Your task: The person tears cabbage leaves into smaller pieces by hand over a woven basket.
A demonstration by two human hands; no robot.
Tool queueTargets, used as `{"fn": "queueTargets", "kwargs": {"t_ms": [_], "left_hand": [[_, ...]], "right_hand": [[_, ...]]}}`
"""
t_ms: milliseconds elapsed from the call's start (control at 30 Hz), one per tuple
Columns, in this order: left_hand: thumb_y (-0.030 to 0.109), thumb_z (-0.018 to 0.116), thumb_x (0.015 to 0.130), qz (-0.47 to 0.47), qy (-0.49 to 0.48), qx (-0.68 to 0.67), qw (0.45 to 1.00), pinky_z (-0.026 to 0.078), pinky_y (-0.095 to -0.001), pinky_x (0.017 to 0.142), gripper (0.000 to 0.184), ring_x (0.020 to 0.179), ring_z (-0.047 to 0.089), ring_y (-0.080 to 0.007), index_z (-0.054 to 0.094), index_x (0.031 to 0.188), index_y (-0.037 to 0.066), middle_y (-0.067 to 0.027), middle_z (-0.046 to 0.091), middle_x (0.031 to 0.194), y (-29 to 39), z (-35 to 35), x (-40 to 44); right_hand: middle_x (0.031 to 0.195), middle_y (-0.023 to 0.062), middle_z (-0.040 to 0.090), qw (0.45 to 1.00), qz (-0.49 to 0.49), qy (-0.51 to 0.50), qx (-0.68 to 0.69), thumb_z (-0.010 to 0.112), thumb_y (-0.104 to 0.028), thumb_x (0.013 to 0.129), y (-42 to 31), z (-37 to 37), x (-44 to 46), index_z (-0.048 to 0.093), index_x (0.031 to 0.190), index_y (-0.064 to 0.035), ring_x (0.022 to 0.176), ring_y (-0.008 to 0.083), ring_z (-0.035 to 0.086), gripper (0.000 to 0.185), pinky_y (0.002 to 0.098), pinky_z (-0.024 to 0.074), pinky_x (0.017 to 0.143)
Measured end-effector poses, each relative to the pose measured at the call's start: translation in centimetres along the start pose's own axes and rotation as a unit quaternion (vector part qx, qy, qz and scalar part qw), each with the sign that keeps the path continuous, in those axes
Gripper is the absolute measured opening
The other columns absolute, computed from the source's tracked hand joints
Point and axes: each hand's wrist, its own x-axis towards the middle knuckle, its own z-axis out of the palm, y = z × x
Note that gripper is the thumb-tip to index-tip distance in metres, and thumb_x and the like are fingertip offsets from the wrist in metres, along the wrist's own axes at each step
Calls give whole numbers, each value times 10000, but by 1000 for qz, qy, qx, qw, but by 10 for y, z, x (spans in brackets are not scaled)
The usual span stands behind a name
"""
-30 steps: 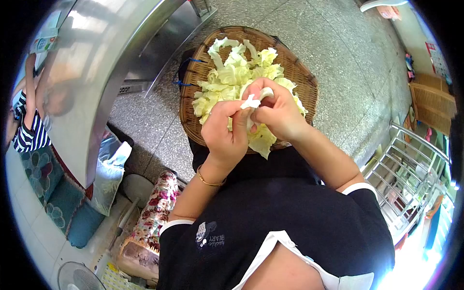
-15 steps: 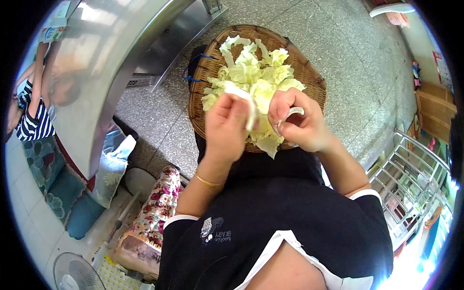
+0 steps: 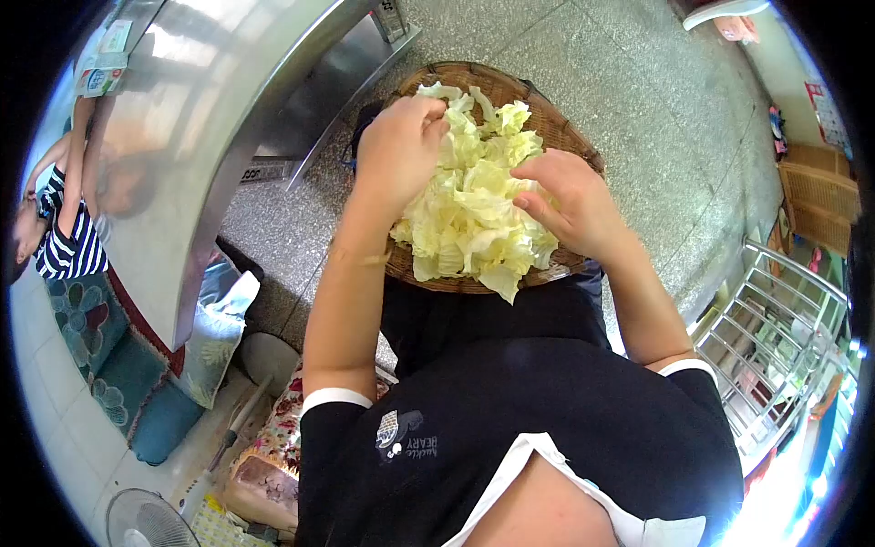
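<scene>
A round woven bamboo basket (image 3: 574, 137) rests by my lap, heaped with torn, pale yellow-green cabbage leaves (image 3: 488, 205). At the heap's far left, my left hand (image 3: 398, 150) has its fingers curled in toward the thumb, close to a whitish leaf strip. Whatever those fingertips hold, if anything, is hidden. Over the right side of the pile hovers my right hand (image 3: 570, 202), thumb and fingers apart with nothing between them.
A shiny metal-sided table (image 3: 228, 100) stands at left, with a person in a striped shirt (image 3: 73, 228) beyond it. A floral cushioned seat (image 3: 273, 456) and a fan (image 3: 146, 520) are lower left. A metal rack (image 3: 766, 337) stands at right.
Both hands held whitish leaf pieces over the basket before. Now my left hand has moved up and left to the heap's far side, and my right hand has opened, its piece gone.
</scene>
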Motion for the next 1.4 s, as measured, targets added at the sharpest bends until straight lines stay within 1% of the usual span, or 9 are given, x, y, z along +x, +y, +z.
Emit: {"fn": "queueTargets", "kwargs": {"t_ms": [167, 300, 467, 633, 800, 900, 967, 1133, 1400], "left_hand": [[139, 614, 772, -16, -45, 209, 977, 471, -412, 710, 133, 808, 604, -320, 584, 823, 21, -142, 628, 862, -3, 22, 12], [78, 564, 786, 128, -42, 145, 980, 465, -426, 704, 109, 860, 583, -339, 586, 889, 49, -121, 623, 868, 1, 16, -20], [64, 504, 821, 62, -141, 120, 981, 464, -438, 699, 118, 830, 586, -359, 553, 926, 36, -157, 621, 853, 14, 21, -50], [83, 473, 845, 42, -165, 140, 975, 458, -454, 694, 125, 798, 583, -380, 545, 936, 38, -180, 618, 845, 18, 21, -53], [129, 508, 853, 12, -167, 95, 981, 461, -446, 707, 164, 795, 580, -383, 562, 984, 47, -189, 614, 838, 18, 18, -51], [133, 568, 855, 44, -66, 10, 997, 484, -377, 701, 199, 775, 613, -324, 570, 1029, 37, -163, 622, 827, 26, 10, -56], [137, 592, 842, 46, 29, -27, 998, 491, -361, 698, 211, 767, 617, -307, 579, 1013, 14, -163, 623, 856, 25, 9, -54], [76, 642, 838, -18, 159, -167, 973, 490, -246, 649, 187, 732, 614, -125, 601, 984, -33, -115, 639, 866, 47, -4, -49], [57, 637, 808, 21, 150, -72, 986, 476, -285, 555, 90, 612, 609, -183, 599, 862, -4, -108, 620, 744, 63, -7, -60]], "right_hand": [[871, 112, 624, 998, 11, 56, 24, 623, -276, 835, 0, -5, 7, 620, 941, -68, 865, 306, 590, 234, 409, 464, 782], [845, 99, 628, 992, 39, 114, 35, 620, -191, 835, 12, 2, 15, 621, 900, -62, 816, 287, 603, 144, 381, 485, 705], [889, 80, 628, 991, -29, 128, 3, 615, -120, 796, 39, 29, 65, 620, 919, -80, 832, 267, 599, 130, 361, 494, 704], [1042, 8, 587, 942, -188, -71, -267, 619, -57, 701, 50, 61, 105, 612, 933, -115, 954, 202, 528, 239, 296, 450, 812], [979, -9, 579, 933, -158, -87, -310, 632, -130, 712, 42, 67, 111, 620, 892, -141, 960, 191, 498, 180, 294, 410, 847], [909, 9, 598, 947, -146, -47, -281, 655, -174, 742, 33, 47, 102, 631, 878, -111, 894, 209, 534, 152, 312, 435, 782], [817, 47, 619, 1000, 4, 7, 22, 629, -186, 764, 14, 31, 94, 637, 881, -34, 798, 247, 581, 191, 347, 468, 701], [803, 19, 637, 909, 170, -5, 382, 614, -126, 840, -32, 3, 69, 605, 974, 17, 712, 50, 562, 196, 222, 460, 618], [726, 15, 626, 921, 149, 21, 361, 594, -97, 827, -47, -1, 49, 620, 919, 8, 637, 32, 536, 142, 210, 449, 575]]}}
